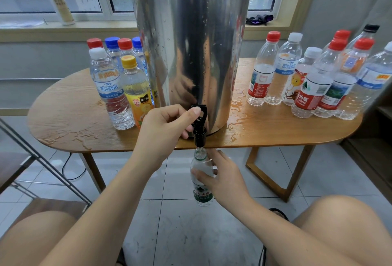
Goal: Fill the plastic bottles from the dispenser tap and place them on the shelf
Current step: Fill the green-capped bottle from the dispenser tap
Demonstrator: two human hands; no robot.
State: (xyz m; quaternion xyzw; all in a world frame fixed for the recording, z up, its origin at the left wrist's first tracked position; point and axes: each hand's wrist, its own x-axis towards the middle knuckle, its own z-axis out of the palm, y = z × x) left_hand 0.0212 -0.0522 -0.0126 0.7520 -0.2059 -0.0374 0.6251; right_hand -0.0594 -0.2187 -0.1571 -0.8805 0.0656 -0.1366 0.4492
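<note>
Bottle (201, 178), uncapped, sits under the black tap (199, 125) at frame centre, right hand (222, 178) grip wrapped around it; left hand (165, 130) grip pinches the tap lever.

Left hand (163, 130) on the black tap (199, 125), right hand (222, 178) around an uncapped bottle (200, 180) beneath its spout.

dispenser (191, 53) mid-table (70, 117) | capped bottles (118, 79) both sides | bottle (201, 178) under tap (199, 125)
</note>
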